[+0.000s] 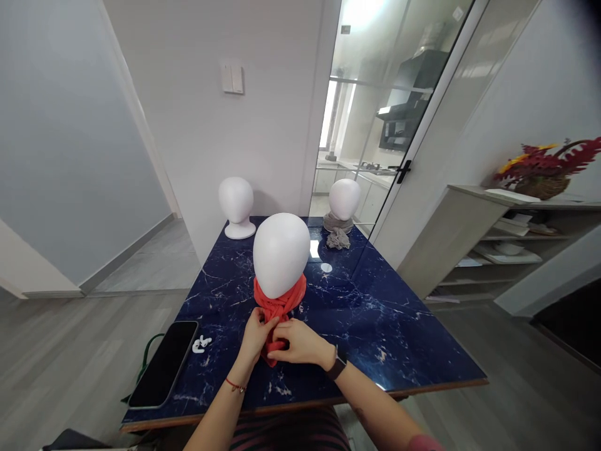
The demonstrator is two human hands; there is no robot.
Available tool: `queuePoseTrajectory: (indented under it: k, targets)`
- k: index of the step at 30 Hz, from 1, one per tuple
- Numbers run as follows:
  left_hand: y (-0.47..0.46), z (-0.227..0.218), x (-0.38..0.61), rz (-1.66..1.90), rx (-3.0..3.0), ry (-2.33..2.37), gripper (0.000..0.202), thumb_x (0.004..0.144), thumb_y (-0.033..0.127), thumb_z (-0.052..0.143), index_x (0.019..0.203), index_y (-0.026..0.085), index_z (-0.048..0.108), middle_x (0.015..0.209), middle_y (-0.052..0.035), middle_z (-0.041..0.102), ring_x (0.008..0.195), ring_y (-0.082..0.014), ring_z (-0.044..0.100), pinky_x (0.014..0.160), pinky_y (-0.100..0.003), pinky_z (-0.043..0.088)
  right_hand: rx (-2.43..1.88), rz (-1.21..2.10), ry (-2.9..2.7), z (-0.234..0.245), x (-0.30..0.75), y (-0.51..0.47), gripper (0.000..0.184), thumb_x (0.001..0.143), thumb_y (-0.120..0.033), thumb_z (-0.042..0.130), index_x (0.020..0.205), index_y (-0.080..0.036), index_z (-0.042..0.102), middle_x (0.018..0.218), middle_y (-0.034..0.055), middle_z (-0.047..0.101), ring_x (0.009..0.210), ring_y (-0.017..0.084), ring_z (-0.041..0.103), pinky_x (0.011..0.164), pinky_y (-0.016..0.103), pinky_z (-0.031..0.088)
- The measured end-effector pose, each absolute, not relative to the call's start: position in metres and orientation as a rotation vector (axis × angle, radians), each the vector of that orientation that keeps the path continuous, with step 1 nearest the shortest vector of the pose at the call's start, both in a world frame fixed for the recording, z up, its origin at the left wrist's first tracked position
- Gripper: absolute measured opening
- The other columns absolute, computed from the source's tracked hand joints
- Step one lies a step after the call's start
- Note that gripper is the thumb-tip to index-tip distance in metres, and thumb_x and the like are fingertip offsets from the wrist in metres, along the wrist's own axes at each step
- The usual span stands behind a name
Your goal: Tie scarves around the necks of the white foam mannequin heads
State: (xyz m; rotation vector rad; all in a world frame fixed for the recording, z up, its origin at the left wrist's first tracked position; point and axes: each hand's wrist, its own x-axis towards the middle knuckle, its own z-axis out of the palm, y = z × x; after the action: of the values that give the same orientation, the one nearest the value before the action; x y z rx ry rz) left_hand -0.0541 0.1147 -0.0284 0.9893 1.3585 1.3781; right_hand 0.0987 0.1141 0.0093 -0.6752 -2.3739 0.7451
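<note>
1. Red, thin fabric: a scarf (280,303) is wound round the neck of a white foam mannequin head (280,254) that stands near the middle of the dark blue marbled table (399,338). It is knotted at the front, and its tail hangs down toward the person.
2. The left hand (256,332) has its grip closed, fingers curled round the scarf just below the knot.
3. The right hand (300,343) also has its grip closed, thumb and fingers pinching the tail from the other side. The two hands are touching or very nearly so.
4. A black phone (164,369) lies face up close to the table's near-left edge, with a small white earpiece (201,344) just beside it. At the far edge stand a bare foam head (236,200) and another foam head (344,199) wearing a grey scarf (337,228).
5. Risk, as I judge it: the mannequin head looks light, and the fabric hides its base. A firm tug toward the person could tilt it or drag it along the glossy top.
6. The cloth looks slippery, so if either grip eases, the knot may slacken and the wrap may sag.
7. The left forearm passes near the phone, and a sideways sweep could nudge it off the edge.
</note>
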Motion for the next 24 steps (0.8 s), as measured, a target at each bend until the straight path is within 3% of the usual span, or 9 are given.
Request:
queuePoseTrajectory:
  k: [4,8,12,17,20,24]
  targets:
    - [0.113,-0.031,-0.053,1.276,1.155,1.469,0.034,0.065,0.045,0.069,0.066,0.016,0.052,0.058,0.0052,0.050,0.051,-0.0097,0.045,0.052,-0.023,0.034,-1.021,0.782,-1.750,0.018,0.113,0.133,0.023,0.086,-0.039,0.048,0.079,-0.021,0.061,0.073,0.0007,0.062,0.065,0.015,0.056,0.066,0.026,0.042]
    - [0.110,-0.027,-0.052,1.234,1.332,1.593,0.040,0.072,0.050,0.061,0.054,0.018,0.045,0.051,0.0065,0.039,0.048,-0.0095,0.036,0.049,-0.023,0.028,-1.240,0.709,-1.346,0.007,0.110,0.177,0.028,0.081,-0.041,0.053,0.098,-0.019,0.057,0.081,0.0043,0.062,0.068,0.018,0.056,0.068,0.030,0.044]
    - [0.104,-0.019,-0.056,1.216,1.606,1.706,0.039,0.080,0.047,0.052,0.053,0.019,0.050,0.059,0.0014,0.048,0.057,-0.0140,0.047,0.058,-0.026,0.036,-1.285,0.712,-1.320,-0.013,0.102,0.202,0.024,0.077,-0.032,0.052,0.096,-0.019,0.059,0.090,0.0072,0.065,0.082,0.021,0.059,0.078,0.034,0.043]
    - [0.096,-0.013,-0.067,0.903,1.827,2.050,0.030,0.085,0.036,0.045,0.068,0.020,0.065,0.087,-0.0066,0.061,0.083,-0.0221,0.057,0.074,-0.034,0.041,-1.359,0.727,-1.261,-0.028,0.102,0.204,0.021,0.075,-0.027,0.048,0.090,-0.018,0.059,0.089,0.0092,0.066,0.082,0.024,0.060,0.078,0.037,0.043]
    - [0.098,-0.012,-0.073,0.828,1.878,1.957,0.032,0.084,0.035,0.045,0.063,0.020,0.064,0.086,-0.0081,0.061,0.084,-0.0224,0.056,0.077,-0.035,0.042,-1.337,0.738,-1.259,-0.028,0.103,0.199,0.024,0.078,-0.032,0.049,0.095,-0.018,0.059,0.095,0.0088,0.066,0.086,0.022,0.060,0.080,0.034,0.043]
    - [0.113,-0.002,-0.091,1.045,1.781,1.754,0.036,0.085,0.043,0.044,0.061,0.020,0.059,0.080,-0.0070,0.060,0.077,-0.0201,0.057,0.077,-0.034,0.044,-1.244,0.795,-1.212,-0.026,0.105,0.193,0.034,0.084,-0.043,0.045,0.105,-0.019,0.058,0.100,0.0075,0.065,0.088,0.020,0.060,0.079,0.030,0.044]
